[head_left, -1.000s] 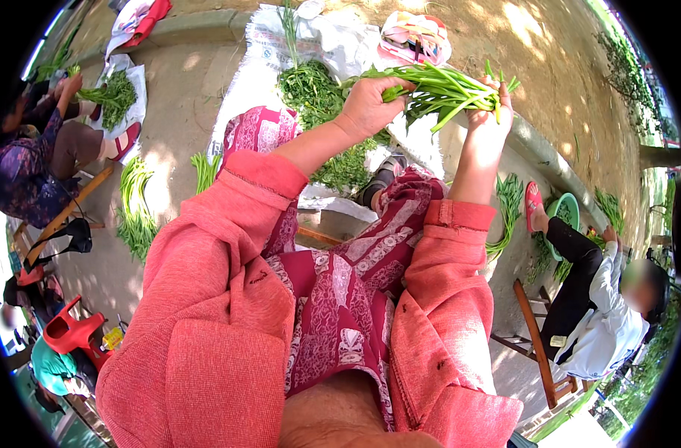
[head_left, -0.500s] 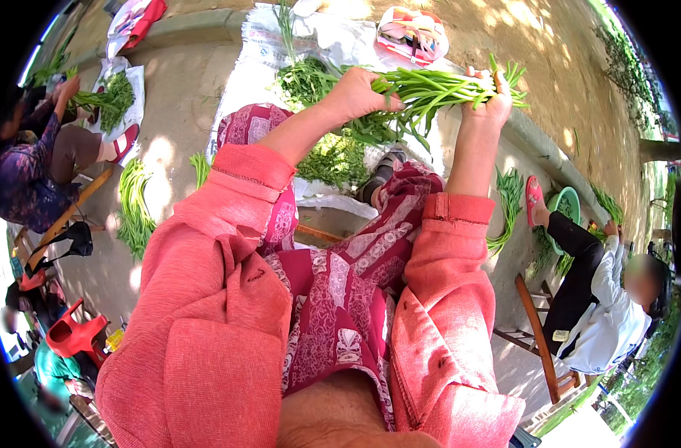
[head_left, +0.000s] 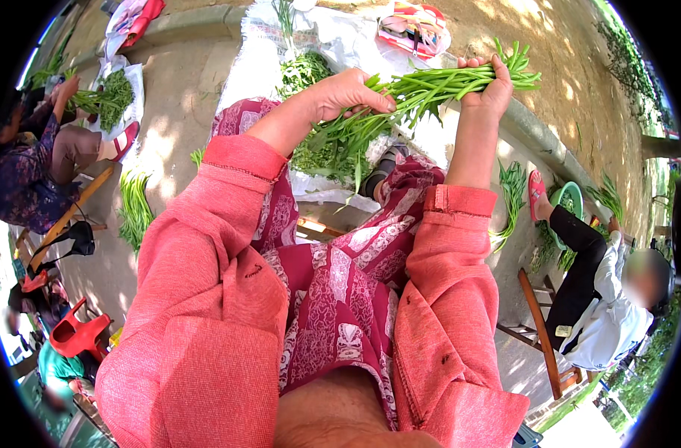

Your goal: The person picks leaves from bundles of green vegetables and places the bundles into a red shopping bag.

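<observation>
A long bunch of leafy green vegetable stems [head_left: 430, 86] stretches between my two hands above the spread sheet. My right hand [head_left: 492, 88] is wrapped round the bunch near its cut ends, which stick out to the right. My left hand [head_left: 348, 95] is closed on the other part of the bunch, thumb along the stems. Loose leaves hang below my left hand, over a pile of picked leaves [head_left: 314, 158] on the white woven sheet [head_left: 262, 45]. A second green heap [head_left: 303, 71] lies behind my left hand.
Stem bundles lie on the ground to my left [head_left: 135, 213] and right [head_left: 510, 198]. A red-and-white bag [head_left: 413, 30] sits at the sheet's far edge, by a concrete curb [head_left: 538, 134]. People sit on both sides; a green basin [head_left: 568, 209] stands near the right one.
My left hand has moved slightly left and down, and the leafy end now hangs lower over the pile. My right hand has shifted a little right with the stem ends.
</observation>
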`<state>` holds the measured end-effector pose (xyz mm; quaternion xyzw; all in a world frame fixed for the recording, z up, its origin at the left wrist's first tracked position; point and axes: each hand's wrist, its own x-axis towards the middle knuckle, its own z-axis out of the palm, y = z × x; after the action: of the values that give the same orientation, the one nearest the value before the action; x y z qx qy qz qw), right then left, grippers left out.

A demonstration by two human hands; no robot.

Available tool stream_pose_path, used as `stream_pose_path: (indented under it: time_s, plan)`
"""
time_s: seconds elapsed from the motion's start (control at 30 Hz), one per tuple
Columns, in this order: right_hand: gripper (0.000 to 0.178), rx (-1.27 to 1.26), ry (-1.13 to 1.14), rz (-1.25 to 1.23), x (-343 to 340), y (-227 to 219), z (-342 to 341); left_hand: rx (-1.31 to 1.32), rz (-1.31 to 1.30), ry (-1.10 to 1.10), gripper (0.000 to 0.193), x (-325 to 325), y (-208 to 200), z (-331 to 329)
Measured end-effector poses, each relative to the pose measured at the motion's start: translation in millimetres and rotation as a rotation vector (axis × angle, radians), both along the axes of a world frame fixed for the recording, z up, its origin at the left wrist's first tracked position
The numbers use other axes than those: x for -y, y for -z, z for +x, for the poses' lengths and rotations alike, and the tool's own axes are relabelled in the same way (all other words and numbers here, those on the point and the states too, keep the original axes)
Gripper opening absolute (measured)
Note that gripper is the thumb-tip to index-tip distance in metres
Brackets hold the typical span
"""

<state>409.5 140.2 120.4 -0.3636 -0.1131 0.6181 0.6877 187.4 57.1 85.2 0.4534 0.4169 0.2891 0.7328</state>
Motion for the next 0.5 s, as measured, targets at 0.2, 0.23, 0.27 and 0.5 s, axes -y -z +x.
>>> stream_pose_path:
  time_s: [0.2, 0.23, 0.27, 0.5]
  plan:
    - [0.012, 0.024, 0.021, -0.028, 2.6, -2.1, -6.1, -0.122, -0.005, -0.057, 0.018, 2.4, -0.5, 1.5]
    - [0.012, 0.026, 0.02, -0.025, 3.2, -2.2, -6.0, -0.137, -0.002, -0.064, 0.018, 2.8, -1.2, 2.8]
    - [0.012, 0.027, 0.02, -0.023, 3.6, -2.3, -5.8, -0.146, 0.002, -0.066, 0.017, 3.2, -1.8, 4.1]
    - [0.012, -0.003, -0.028, 0.002, -0.6, 1.9, -6.0, -0.212, 0.183, -0.132, 0.01, 3.4, 3.0, 8.5]
